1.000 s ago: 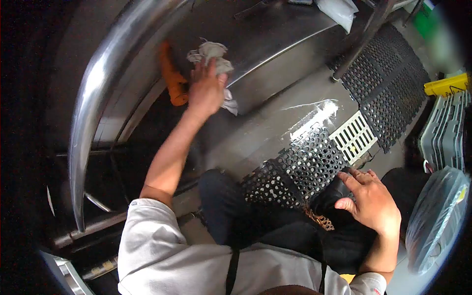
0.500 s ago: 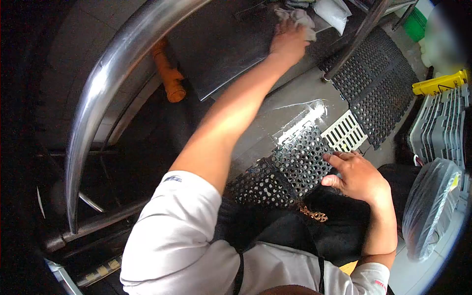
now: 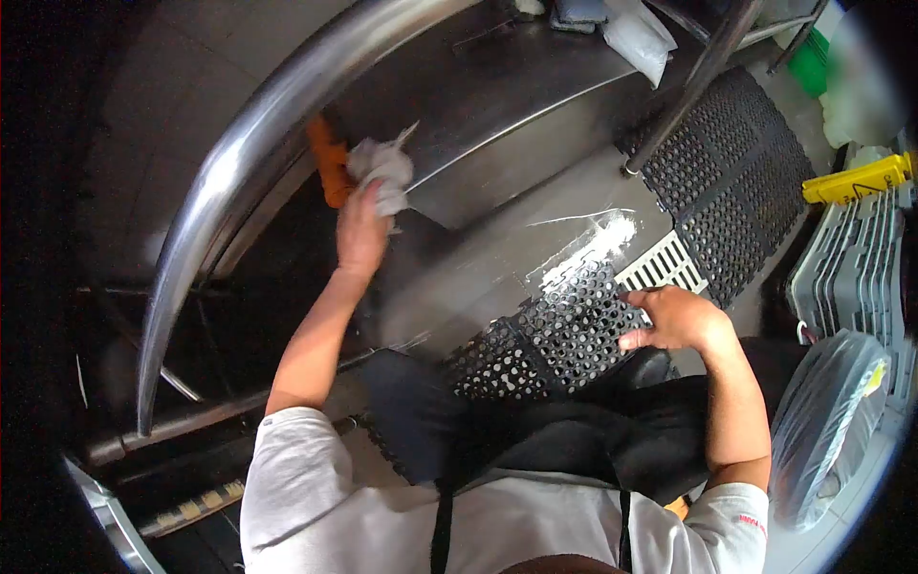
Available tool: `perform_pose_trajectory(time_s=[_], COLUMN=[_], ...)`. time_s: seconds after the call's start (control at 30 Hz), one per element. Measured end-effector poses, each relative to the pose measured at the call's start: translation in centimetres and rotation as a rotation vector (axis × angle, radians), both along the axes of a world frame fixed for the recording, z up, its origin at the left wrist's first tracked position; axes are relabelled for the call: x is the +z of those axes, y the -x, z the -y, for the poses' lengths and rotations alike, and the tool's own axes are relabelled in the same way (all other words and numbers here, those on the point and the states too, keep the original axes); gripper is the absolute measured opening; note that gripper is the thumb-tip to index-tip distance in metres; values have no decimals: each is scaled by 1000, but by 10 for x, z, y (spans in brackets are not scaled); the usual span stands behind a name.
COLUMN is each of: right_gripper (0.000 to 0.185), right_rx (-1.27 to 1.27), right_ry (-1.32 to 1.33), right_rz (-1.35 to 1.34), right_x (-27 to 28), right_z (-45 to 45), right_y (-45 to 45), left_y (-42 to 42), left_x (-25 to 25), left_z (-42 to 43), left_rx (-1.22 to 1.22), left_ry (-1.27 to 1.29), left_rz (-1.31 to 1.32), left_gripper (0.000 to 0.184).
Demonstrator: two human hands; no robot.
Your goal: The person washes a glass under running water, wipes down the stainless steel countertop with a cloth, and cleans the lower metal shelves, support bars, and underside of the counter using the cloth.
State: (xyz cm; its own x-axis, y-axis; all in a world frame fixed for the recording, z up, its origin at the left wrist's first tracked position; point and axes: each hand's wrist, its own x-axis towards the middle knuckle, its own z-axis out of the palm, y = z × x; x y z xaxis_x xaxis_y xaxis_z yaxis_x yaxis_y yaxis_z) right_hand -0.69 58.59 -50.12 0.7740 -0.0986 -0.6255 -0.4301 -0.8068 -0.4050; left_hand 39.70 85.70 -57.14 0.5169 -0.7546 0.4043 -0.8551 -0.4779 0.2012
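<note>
From my end, I have the left hand (image 3: 364, 228) closed on a bunched cloth (image 3: 383, 172), at the end of the dark shelf (image 3: 469, 100) and beside the orange pipe (image 3: 328, 158). My right hand (image 3: 677, 318) is open, thumb and fingers parted, by the grate (image 3: 665, 268); whether it touches the mat (image 3: 574, 320), I cannot tell.

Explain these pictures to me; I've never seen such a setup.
There is no machine here, just two bare hands, seen from a camera worn on the head, looking forward and down. The left hand holds a crumpled cloth at the near end of a low dark surface, next to an orange pipe. A white bag lies towards that surface's far end. The right hand holds nothing visible; it is near a holed black mat and a pale drain cover.
</note>
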Motion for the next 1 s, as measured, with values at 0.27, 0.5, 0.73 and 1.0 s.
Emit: perform_pose_trajectory(time_s=[0.27, 0.5, 0.73, 1.0], right_gripper=[74, 55, 27, 32], right_rx=[205, -608, -1113, -746], right_ry=[-195, -872, -717, 298], right_rz=[112, 1129, 1705, 2315], right_x=[-64, -113, 33, 197], right_z=[74, 24, 151, 292], right_y=[-53, -109, -86, -168], left_y=[109, 240, 252, 187], left_x=[-73, 17, 207, 287], left_z=[-36, 195, 223, 102], left_rx=[495, -88, -188, 317], left_ry=[137, 537, 169, 201], left_rz=[-221, -1387, -126, 541], left_gripper=[29, 66, 71, 43])
